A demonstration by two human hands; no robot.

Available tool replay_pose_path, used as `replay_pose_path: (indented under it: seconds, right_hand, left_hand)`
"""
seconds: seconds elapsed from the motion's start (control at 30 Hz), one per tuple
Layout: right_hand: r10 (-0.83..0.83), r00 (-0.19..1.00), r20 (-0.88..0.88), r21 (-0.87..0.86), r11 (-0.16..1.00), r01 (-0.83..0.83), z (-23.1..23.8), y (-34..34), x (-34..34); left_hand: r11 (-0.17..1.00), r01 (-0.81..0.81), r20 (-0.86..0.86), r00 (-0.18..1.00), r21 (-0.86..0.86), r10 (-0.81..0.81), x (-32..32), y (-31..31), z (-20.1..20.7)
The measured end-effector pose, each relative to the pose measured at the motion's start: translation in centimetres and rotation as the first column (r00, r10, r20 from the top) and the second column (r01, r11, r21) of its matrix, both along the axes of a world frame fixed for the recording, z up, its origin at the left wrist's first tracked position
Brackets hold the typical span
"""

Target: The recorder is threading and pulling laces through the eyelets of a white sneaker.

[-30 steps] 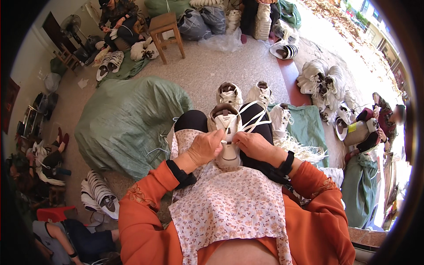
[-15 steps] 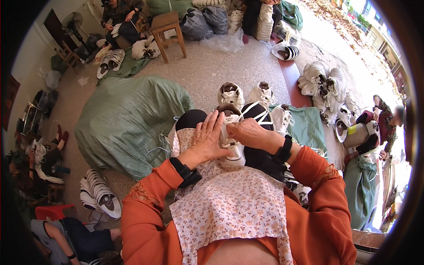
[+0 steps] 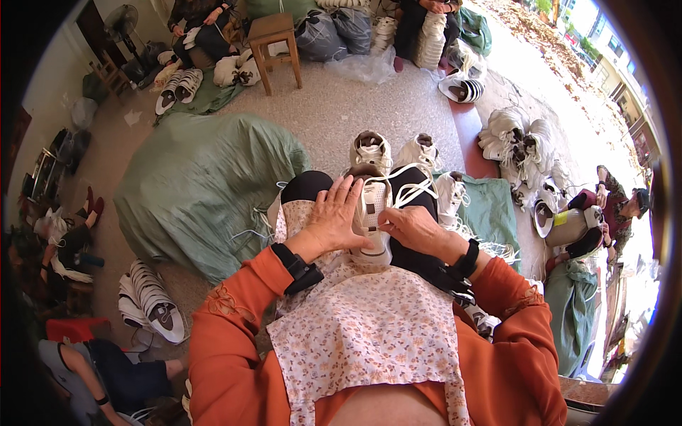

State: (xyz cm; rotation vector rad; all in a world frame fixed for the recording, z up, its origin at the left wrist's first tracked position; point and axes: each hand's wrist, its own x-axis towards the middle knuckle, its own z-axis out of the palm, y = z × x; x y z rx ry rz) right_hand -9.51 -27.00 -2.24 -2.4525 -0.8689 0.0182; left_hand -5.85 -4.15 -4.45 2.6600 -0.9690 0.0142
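Observation:
A white sneaker [image 3: 372,206] with a brown lining rests on my lap, toe toward me. My left hand [image 3: 331,216] holds it from the left, fingers along its side and thumb across near the toe. At the right row of eyelets, my right hand [image 3: 415,228] pinches with thumb and forefinger; a white shoelace [image 3: 410,190] loops from the shoe's upper part back to those fingers. The pinched bit is mostly hidden. Just beyond my knees stand more white sneakers, one straight ahead [image 3: 370,150], one to its right [image 3: 419,153] and one nearer [image 3: 450,195].
A large green sack [image 3: 206,192] bulges at my left. Stacked shoe uppers [image 3: 155,304] lie below it. A wooden stool [image 3: 272,42] stands ahead; a heap of white shoes [image 3: 522,145] and a green cloth [image 3: 491,213] lie at right. Several people sit around, working.
My right hand has come down slightly along the eyelets toward the toe, its pinching fingertips now more visible. The lace loop has spread to the right. My left hand stays on the sneaker.

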Motion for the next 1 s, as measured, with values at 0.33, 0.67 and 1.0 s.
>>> replay_pose_path:
  seconds: [0.33,0.67,1.0]
  right_hand:
    - [-0.032,0.996,0.089,0.006,0.999,0.032,-2.8,0.0,-0.9]
    - [-0.133,0.966,-0.220,0.155,0.973,0.169,-2.5,0.2,-2.3]
    - [0.024,0.990,0.137,-0.089,0.996,-0.012,-0.5,-1.1,-1.2]
  left_hand:
    - [0.997,-0.045,-0.071,0.996,0.054,0.049,0.1,-1.2,0.6]
    - [0.991,-0.075,-0.104,0.991,0.109,0.086,0.7,-1.8,0.8]
    - [0.988,-0.066,-0.120,0.989,0.137,0.082,1.2,-1.7,0.8]
